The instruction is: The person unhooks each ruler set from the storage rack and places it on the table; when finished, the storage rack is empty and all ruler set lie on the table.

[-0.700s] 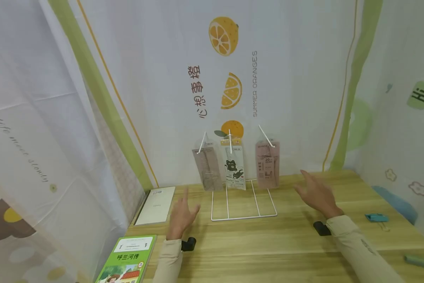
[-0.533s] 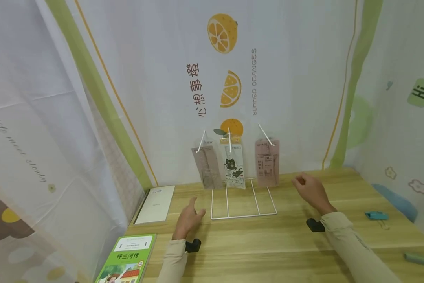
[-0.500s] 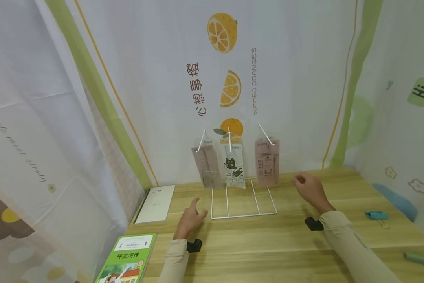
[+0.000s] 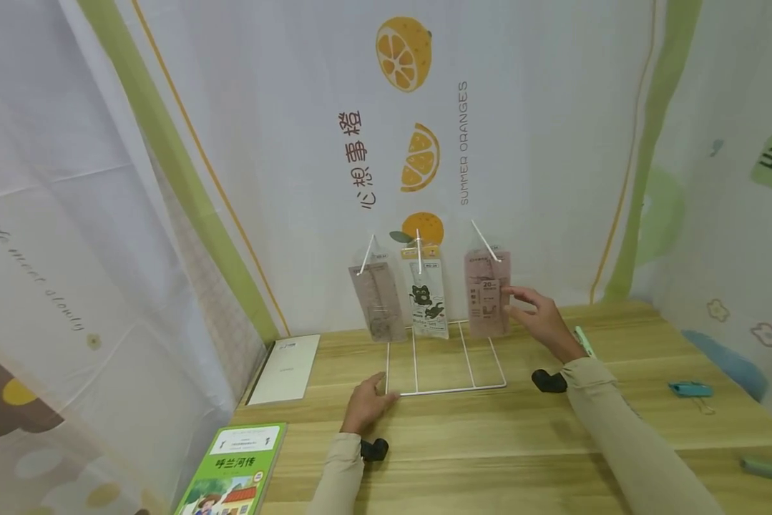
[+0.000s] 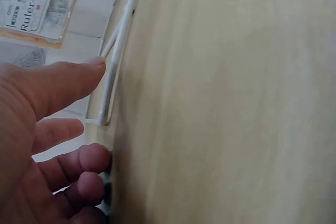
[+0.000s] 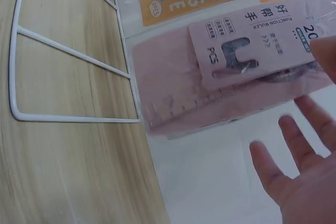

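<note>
A white wire rack (image 4: 446,390) stands on the wooden table (image 4: 489,443), and three packets hang from its hooks. They are a grey-brown packet (image 4: 378,300), a cat-print ruler set (image 4: 427,300) and a pink packet (image 4: 486,293). My right hand (image 4: 534,315) reaches up to the pink packet (image 6: 236,82) with its fingers (image 6: 294,145) straight and spread just beside it; the thumb lies over the packet's edge. My left hand (image 4: 369,400) rests on the table at the rack's front left corner. One fingertip (image 5: 97,64) touches the wire base (image 5: 118,61).
A white notebook (image 4: 285,368) lies at the left of the table and a green picture book (image 4: 234,472) at the near left. A teal binder clip (image 4: 688,390) and a green stick (image 4: 765,468) lie at the right. Printed curtains close in three sides.
My right hand has moved left and up from beside the rack to the pink packet and opened its fingers. My left hand has gone forward and down to the rack's front left corner.
</note>
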`<state>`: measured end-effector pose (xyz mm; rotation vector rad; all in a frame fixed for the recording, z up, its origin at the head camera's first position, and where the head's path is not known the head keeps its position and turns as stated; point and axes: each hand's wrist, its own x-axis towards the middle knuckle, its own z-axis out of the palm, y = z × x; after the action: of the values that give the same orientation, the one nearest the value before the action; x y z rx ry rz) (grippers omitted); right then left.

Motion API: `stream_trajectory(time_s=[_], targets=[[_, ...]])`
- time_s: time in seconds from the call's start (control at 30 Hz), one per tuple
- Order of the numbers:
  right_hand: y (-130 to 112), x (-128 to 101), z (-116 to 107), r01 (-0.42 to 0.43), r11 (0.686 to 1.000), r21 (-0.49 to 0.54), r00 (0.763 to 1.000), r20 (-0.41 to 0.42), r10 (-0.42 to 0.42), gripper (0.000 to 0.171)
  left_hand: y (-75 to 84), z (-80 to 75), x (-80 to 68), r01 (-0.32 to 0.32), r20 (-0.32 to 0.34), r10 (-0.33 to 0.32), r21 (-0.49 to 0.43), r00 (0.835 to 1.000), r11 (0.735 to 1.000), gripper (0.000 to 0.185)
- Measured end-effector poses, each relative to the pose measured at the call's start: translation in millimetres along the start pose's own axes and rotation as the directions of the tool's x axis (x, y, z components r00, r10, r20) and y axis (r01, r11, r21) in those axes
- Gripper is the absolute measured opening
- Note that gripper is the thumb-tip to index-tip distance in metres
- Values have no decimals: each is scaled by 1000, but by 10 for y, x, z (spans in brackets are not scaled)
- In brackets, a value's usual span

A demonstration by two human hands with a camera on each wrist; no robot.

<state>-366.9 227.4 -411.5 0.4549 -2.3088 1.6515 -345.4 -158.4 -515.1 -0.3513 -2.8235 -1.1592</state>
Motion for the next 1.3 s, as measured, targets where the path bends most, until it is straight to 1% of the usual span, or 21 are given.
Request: stream_trajectory(time_s=[0.13,0.27,0.37,0.53,0.77,0.87,1.13,1.3], targets=[[7,30,29,19,1000,11,1000,3,-19,46,26,36,10,29,-37,-27,49,999,998,60],[0,59,50,11,1000,15,1000,19,-12,48,27,59,34,68,-72,-61,98,996,993,59],[-17,85,54,15,1000,7,1000,26,-15,49,27,70,55,86,-82,-77,110,994,990,59],[-38,104,74,59,998,9,998,28,-59,48,40,67,47,89,-93,-79,110,992,990,57],[-83,-1,69,94,995,14,995,-22,-94,43,62,60,12,97,-84,-89,96,992,991,57],[-113,-58,56,130,991,8,991,-42,-130,41,62,65,14,93,-88,-84,96,993,991,57],[-254,-210,5,146,986,-82,985,-85,-153,33,55,61,26,91,-98,-80,110,992,990,57],[-315,-313,-48,169,980,-109,981,-79,-178,31,42,74,21,87,-99,-75,118,992,989,57]])
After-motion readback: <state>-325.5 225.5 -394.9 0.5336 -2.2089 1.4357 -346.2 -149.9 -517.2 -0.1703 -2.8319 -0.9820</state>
